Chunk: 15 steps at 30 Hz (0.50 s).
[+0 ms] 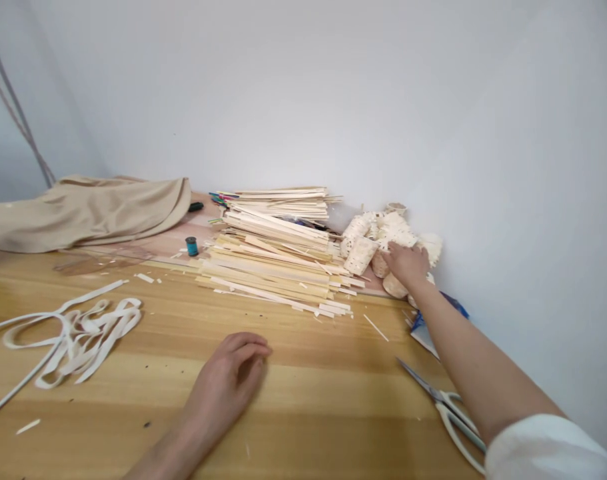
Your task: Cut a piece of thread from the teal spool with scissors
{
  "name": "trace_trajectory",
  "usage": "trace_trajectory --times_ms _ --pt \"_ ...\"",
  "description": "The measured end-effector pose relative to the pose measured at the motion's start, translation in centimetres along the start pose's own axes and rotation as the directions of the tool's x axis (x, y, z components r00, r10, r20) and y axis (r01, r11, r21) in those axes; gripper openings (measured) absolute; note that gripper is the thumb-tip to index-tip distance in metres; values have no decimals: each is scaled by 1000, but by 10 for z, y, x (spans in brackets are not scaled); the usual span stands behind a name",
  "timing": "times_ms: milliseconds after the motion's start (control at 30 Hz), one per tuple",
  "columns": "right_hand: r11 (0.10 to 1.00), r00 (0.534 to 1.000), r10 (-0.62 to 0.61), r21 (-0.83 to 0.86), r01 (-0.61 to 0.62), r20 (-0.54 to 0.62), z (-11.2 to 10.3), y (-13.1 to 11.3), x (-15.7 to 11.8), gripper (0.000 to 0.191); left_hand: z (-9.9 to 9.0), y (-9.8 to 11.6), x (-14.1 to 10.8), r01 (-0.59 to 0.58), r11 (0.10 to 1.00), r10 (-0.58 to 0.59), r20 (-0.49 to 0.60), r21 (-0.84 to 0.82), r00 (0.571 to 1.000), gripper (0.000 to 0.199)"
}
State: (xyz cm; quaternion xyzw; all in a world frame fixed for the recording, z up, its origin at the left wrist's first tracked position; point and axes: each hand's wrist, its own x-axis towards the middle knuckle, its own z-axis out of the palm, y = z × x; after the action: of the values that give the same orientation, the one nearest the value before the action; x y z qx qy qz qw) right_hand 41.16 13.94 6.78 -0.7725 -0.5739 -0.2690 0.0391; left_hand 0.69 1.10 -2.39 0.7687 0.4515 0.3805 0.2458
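Showing warm honey brown on the counter (303, 413), and carrying lighter and darker wood stripes too. Looking pale yellow and cream on the flat strips (268, 273). Mixing pink, green and blue on the tips (224, 198) of the sticks behind. Showing cream on the pile of bumpy pieces (362, 256), and adding small dark spots. Shining bright teal and black on the thread spool (192, 247). Wearing plain tan on the cloth (108, 212). Looking creamy white on the ribbon (90, 350). Mixing white and gray on the scissors (439, 397). Showing bright blue on the packet (423, 335). Looking pale gray on the wall (303, 87).
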Motion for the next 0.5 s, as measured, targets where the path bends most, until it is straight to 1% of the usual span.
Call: trace_trajectory --times_ms 67,167,333,500 --pt "999 999 39 -8 -39 12 1 -4 3 44 -1 2 1 0 1000 0 11 1 1000 22" --pt "997 996 82 -1 -82 16 0 -7 5 44 -3 7 1 5 1000 -6 36 4 999 23" --pt "989 989 145 36 -145 17 -3 -2 8 47 -4 10 2 6 1000 -6 39 -3 999 23" --pt "986 985 161 27 -163 54 -1 2 12 46 -2 6 1 0 1000 0 54 5 999 22"
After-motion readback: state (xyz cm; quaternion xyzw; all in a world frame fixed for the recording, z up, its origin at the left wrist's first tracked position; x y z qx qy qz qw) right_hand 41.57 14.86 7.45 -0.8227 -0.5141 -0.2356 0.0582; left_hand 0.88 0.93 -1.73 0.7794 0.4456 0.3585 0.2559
